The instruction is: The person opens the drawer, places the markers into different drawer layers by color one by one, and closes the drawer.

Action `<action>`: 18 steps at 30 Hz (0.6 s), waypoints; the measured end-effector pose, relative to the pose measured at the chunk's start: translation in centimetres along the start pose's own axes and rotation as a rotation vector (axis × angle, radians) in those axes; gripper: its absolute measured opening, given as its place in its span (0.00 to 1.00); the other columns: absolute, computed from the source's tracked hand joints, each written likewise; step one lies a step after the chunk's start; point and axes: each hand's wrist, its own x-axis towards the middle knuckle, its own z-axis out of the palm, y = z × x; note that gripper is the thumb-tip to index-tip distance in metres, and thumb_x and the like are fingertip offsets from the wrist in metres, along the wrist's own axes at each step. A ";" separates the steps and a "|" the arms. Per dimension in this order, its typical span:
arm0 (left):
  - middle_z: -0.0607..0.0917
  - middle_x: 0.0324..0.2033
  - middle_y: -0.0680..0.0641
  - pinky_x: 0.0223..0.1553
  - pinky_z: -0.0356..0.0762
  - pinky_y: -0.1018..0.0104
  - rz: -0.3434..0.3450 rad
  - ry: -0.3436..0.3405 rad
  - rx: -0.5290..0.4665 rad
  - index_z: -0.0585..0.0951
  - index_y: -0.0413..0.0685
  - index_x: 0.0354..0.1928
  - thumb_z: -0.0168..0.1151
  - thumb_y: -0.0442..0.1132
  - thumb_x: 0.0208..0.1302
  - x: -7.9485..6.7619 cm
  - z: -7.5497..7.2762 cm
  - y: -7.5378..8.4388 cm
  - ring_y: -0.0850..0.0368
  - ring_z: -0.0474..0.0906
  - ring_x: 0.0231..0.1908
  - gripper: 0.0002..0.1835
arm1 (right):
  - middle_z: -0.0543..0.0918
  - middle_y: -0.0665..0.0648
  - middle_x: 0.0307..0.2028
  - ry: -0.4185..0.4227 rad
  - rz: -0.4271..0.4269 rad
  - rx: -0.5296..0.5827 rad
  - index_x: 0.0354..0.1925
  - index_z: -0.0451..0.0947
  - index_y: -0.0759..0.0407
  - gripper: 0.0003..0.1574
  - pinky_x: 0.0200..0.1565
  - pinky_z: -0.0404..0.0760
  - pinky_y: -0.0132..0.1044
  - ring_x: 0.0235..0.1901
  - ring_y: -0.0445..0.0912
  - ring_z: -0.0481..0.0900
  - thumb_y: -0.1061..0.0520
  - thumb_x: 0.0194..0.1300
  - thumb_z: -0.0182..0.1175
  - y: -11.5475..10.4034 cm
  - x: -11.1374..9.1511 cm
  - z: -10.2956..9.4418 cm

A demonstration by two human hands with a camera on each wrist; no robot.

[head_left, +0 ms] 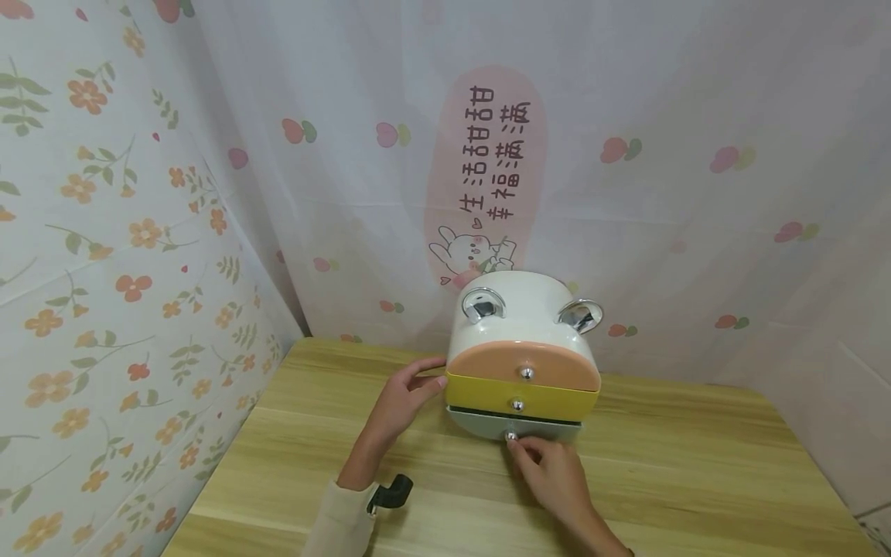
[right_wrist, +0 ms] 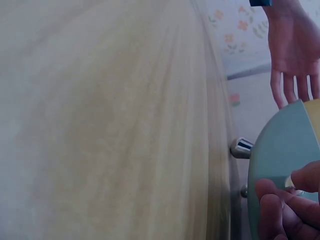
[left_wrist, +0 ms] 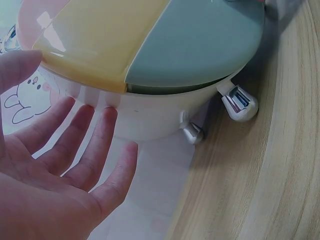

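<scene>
A small white storage box [head_left: 518, 313] with three drawers and silver ear-shaped pieces stands on the table. Its drawer fronts are an orange top [head_left: 487, 360], a yellow middle [head_left: 480, 393] and a grey-green bottom one [head_left: 480, 424]. The bottom drawer sits slightly out, with a narrow dark gap along its edge. My right hand [head_left: 553, 472] pinches that drawer's silver knob [head_left: 511, 436] between thumb and finger; in the right wrist view the fingers partly cover the knob. At the box's left side is my left hand [left_wrist: 75, 165], fingers spread and fingertips at the white wall.
The wooden table [head_left: 696, 464] extends on both sides of the box. Silver feet [left_wrist: 240, 104] hold the box off the tabletop. Behind hangs a printed curtain [head_left: 661, 193], and a floral cloth [head_left: 104, 271] covers the left side. A black strap piece [head_left: 393, 493] sticks out from the left sleeve.
</scene>
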 end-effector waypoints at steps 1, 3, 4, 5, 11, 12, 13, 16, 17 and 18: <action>0.78 0.59 0.54 0.58 0.74 0.49 0.000 -0.001 0.002 0.78 0.59 0.61 0.65 0.54 0.65 0.0 0.0 0.0 0.55 0.78 0.56 0.23 | 0.70 0.30 0.11 0.003 -0.002 -0.003 0.20 0.83 0.42 0.16 0.18 0.66 0.30 0.12 0.33 0.67 0.46 0.65 0.66 0.0 0.1 0.0; 0.78 0.59 0.54 0.58 0.74 0.48 0.000 -0.002 0.005 0.78 0.59 0.61 0.64 0.54 0.65 0.0 0.0 0.0 0.54 0.78 0.56 0.23 | 0.70 0.30 0.10 0.008 -0.008 -0.005 0.19 0.83 0.42 0.17 0.18 0.66 0.30 0.11 0.33 0.66 0.46 0.65 0.66 0.0 0.2 -0.1; 0.78 0.59 0.54 0.58 0.74 0.48 -0.001 -0.002 0.004 0.78 0.59 0.61 0.64 0.54 0.65 0.0 0.0 0.0 0.55 0.78 0.56 0.23 | 0.70 0.30 0.10 0.008 -0.011 -0.006 0.19 0.82 0.42 0.17 0.18 0.65 0.30 0.11 0.33 0.66 0.46 0.65 0.66 0.1 0.3 -0.1; 0.78 0.59 0.54 0.58 0.74 0.48 -0.001 -0.001 0.006 0.78 0.60 0.61 0.64 0.54 0.65 0.0 0.0 0.0 0.55 0.78 0.56 0.23 | 0.70 0.30 0.10 0.008 -0.014 -0.005 0.19 0.82 0.42 0.17 0.17 0.65 0.30 0.11 0.33 0.66 0.47 0.65 0.66 0.1 0.3 -0.1; 0.79 0.58 0.54 0.58 0.74 0.50 -0.004 0.007 0.006 0.78 0.59 0.60 0.65 0.54 0.65 0.0 0.1 0.0 0.55 0.78 0.55 0.23 | 0.70 0.31 0.10 -0.009 -0.004 0.007 0.21 0.84 0.43 0.15 0.15 0.64 0.31 0.10 0.34 0.65 0.47 0.65 0.66 0.2 0.6 -0.2; 0.79 0.58 0.54 0.58 0.74 0.50 -0.004 0.007 0.003 0.78 0.59 0.60 0.65 0.54 0.65 0.0 0.1 0.0 0.55 0.79 0.55 0.23 | 0.70 0.31 0.10 -0.012 -0.003 0.008 0.22 0.84 0.44 0.15 0.14 0.64 0.31 0.10 0.34 0.66 0.47 0.65 0.66 0.2 0.6 -0.2; 0.79 0.58 0.54 0.58 0.75 0.50 -0.003 0.007 0.002 0.78 0.59 0.60 0.65 0.54 0.65 0.0 0.1 0.0 0.55 0.79 0.55 0.23 | 0.71 0.32 0.10 -0.015 -0.001 0.011 0.22 0.85 0.44 0.14 0.14 0.64 0.30 0.10 0.34 0.66 0.46 0.65 0.66 0.2 0.6 -0.2; 0.79 0.58 0.53 0.57 0.75 0.51 0.004 0.004 -0.008 0.78 0.58 0.60 0.65 0.53 0.65 -0.1 0.1 0.0 0.55 0.79 0.55 0.23 | 0.72 0.32 0.11 -0.016 0.000 0.018 0.23 0.85 0.44 0.14 0.13 0.63 0.30 0.10 0.34 0.65 0.46 0.65 0.66 0.3 0.7 -0.3; 0.79 0.58 0.52 0.57 0.75 0.51 0.008 0.003 -0.012 0.78 0.58 0.60 0.65 0.52 0.65 -0.1 0.1 0.0 0.55 0.79 0.55 0.23 | 0.72 0.33 0.11 -0.015 0.001 0.020 0.23 0.85 0.44 0.14 0.13 0.63 0.30 0.10 0.34 0.65 0.46 0.64 0.66 0.4 0.7 -0.3; 0.79 0.58 0.52 0.57 0.75 0.51 0.009 0.002 -0.016 0.78 0.57 0.60 0.65 0.52 0.66 -0.1 0.1 -0.1 0.55 0.79 0.55 0.22 | 0.73 0.33 0.12 -0.016 0.003 0.022 0.23 0.85 0.44 0.13 0.13 0.63 0.30 0.10 0.34 0.65 0.45 0.64 0.67 0.4 0.7 -0.3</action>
